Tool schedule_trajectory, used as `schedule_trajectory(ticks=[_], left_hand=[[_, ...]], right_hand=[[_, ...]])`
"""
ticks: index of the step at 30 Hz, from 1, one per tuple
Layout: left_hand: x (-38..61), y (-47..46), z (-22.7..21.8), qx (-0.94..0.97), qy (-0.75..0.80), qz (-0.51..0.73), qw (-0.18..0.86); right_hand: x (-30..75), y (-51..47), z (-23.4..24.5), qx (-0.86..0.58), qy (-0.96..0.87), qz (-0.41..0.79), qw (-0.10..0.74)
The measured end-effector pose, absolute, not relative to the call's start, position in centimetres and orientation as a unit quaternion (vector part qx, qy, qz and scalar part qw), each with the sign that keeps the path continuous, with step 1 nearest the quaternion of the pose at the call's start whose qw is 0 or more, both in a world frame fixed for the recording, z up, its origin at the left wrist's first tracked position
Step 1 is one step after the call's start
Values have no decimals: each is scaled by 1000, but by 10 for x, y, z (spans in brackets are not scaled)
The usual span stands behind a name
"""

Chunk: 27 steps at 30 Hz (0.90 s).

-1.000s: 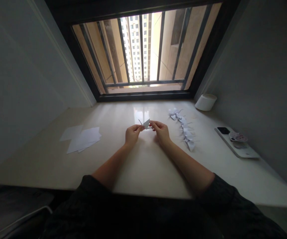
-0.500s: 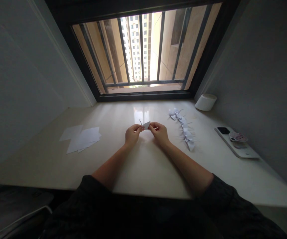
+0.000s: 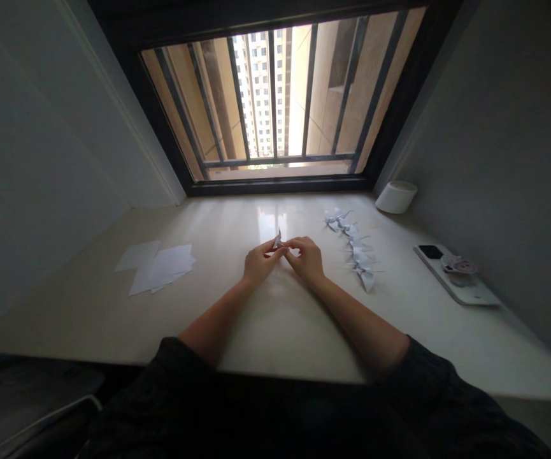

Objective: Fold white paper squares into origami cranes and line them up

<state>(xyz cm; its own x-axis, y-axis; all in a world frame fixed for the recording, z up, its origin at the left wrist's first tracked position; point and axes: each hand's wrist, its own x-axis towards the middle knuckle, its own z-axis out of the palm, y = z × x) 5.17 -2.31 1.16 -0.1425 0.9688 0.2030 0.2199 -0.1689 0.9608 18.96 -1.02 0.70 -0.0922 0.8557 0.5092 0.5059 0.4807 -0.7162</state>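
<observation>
Between my two hands, over the middle of the pale sill (image 3: 237, 338), is a small folded white paper (image 3: 278, 240) with a thin point sticking up. My left hand (image 3: 259, 262) pinches it from the left, thumb and fingers together. From the right, my right hand (image 3: 306, 258) pinches at its edge, and the fingertips of both hands meet. The fingers hide much of the paper's lower part. To the right of my right hand runs a row of several folded white paper cranes (image 3: 353, 241), set close against one another.
Flat white paper sheets (image 3: 165, 268) lie overlapping at the left. A white cylindrical object (image 3: 396, 197) stands at the far right corner by the barred window (image 3: 275, 95). A phone (image 3: 457, 274) with a round attachment lies near the right wall.
My hands have drawn together until the fingertips meet. The folded paper has turned from showing a spread wing-like flap to a narrower, upright view.
</observation>
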Motion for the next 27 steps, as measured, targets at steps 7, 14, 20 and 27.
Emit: schedule_trajectory(ticks=[7,14,20,27], left_hand=[[48,-17,4,551,542,534,342],[47,-18,6,549,560,534,314],[46,-23,8,598,619,460,220],[46,-25,12,650,621,406,165]], right_hand=[[186,-3,-3,-469,-614,335,539],[183,3,-7,-436,-533,450,568],[181,-1,-3,-437,-567,415,562],[179,-2,-4,-407,-561,459,556]])
